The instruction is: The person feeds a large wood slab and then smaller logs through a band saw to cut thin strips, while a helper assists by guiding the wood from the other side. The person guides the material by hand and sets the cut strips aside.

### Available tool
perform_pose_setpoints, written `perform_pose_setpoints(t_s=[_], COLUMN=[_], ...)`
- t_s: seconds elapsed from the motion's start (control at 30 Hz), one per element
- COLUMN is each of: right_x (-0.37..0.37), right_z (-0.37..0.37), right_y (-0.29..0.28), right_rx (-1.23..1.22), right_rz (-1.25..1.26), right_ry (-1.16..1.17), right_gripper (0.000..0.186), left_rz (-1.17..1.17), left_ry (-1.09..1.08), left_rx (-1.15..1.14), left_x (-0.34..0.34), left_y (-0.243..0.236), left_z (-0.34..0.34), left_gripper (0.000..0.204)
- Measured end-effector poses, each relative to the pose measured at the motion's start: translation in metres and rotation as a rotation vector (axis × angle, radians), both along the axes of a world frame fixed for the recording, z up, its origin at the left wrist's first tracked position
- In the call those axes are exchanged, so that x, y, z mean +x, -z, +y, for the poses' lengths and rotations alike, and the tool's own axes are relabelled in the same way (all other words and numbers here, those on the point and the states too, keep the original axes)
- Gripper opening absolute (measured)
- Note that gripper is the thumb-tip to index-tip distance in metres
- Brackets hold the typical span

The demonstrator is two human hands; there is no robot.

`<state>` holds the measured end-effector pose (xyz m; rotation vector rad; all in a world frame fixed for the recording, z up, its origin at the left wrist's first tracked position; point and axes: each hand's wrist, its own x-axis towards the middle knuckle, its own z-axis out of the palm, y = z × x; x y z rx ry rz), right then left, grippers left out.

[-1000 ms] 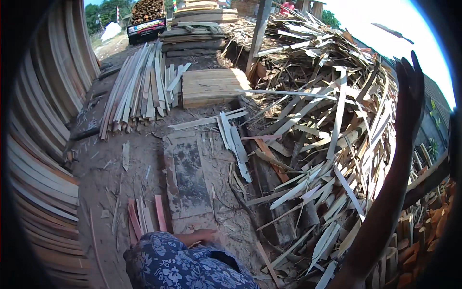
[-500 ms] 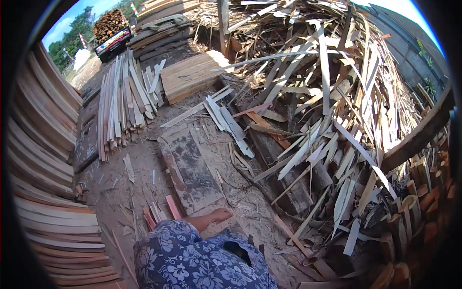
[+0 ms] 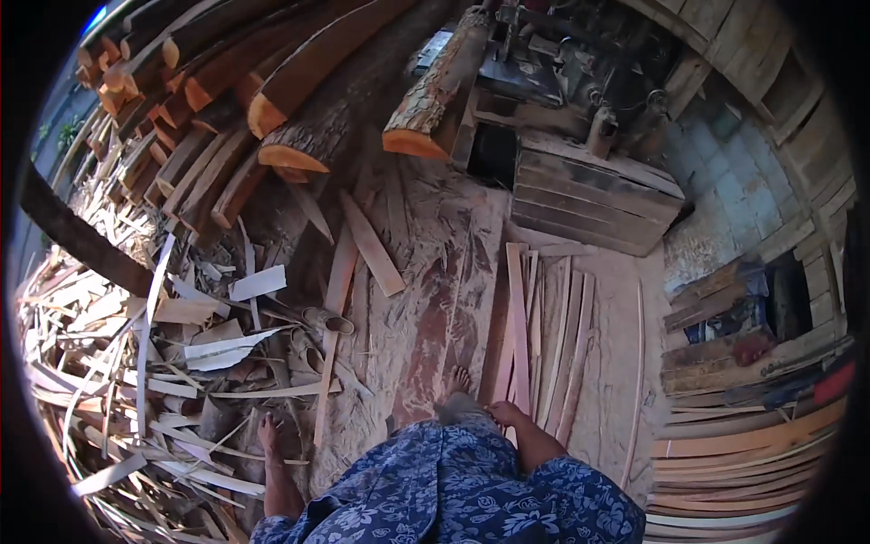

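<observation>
My left hand (image 3: 269, 432) hangs out to the left over the offcut pile, its short visible fingers slightly apart and holding nothing that I can see. Close in front of my body is my right hand (image 3: 507, 415), fingers bent in together, with nothing showing in them. It is nearest to several long, thin wooden strips (image 3: 559, 344) on the ground, one of them a pinkish strip (image 3: 518, 335). I see no contact between that hand and the strips. My bare foot (image 3: 458, 381) stands ahead on a sawdust-covered reddish plank (image 3: 435, 308).
Cut logs (image 3: 308, 150) are stacked at the far left, ends toward me. A boxy wooden machine base (image 3: 589, 195) stands ahead right beneath dark machinery (image 3: 580, 72). Offcuts (image 3: 136, 390) are heaped left; stacked boards (image 3: 725, 471) line the right. A loose board (image 3: 372, 245) lies ahead.
My view has swung far around to the right, from the truck and outdoor stacks to the logs and machinery. Both hands now show; earlier, one hand was over the ground ahead.
</observation>
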<state>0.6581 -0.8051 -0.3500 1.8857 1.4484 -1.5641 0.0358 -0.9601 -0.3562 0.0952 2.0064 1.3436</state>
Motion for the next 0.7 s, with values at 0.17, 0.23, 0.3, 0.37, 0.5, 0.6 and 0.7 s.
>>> perform_pose_setpoints(t_s=[0.17, 0.23, 0.3, 0.37, 0.5, 0.6, 0.7], right_x=[0.117, 0.157, 0.181, 0.185, 0.137, 0.080, 0.048], right_z=[-0.049, -0.041, -0.007, 0.055, 0.229, 0.336, 0.430], right_y=[0.051, 0.048, 0.048, 0.042, 0.030, -0.004, -0.039], right_rx=[-0.115, -0.181, -0.149, -0.048, 0.145, 0.214, 0.205], right_rz=[-0.029, -0.011, 0.005, -0.006, 0.209, 0.217, 0.248], right_ry=[0.824, 0.808, 0.953, 1.061, 1.065, 0.921, 0.758], right_gripper=[0.023, 0.020, 0.020, 0.020, 0.026, 0.028, 0.033], left_rz=[-0.169, -0.182, -0.249, -0.303, -0.171, -0.052, -0.204], left_ry=[0.577, 0.820, 0.986, 1.082, 1.125, 1.134, 0.989], left_rx=[-0.012, -0.006, 0.028, -0.064, -0.121, -0.135, -0.092], left_x=[0.169, 0.225, 0.263, 0.287, 0.298, 0.286, 0.294], left_y=[-0.066, -0.092, -0.090, -0.092, -0.089, -0.074, -0.129], left_z=[0.228, 0.279, 0.321, 0.361, 0.433, 0.503, 0.604], left_gripper=[0.049, 0.052, 0.054, 0.055, 0.060, 0.062, 0.072])
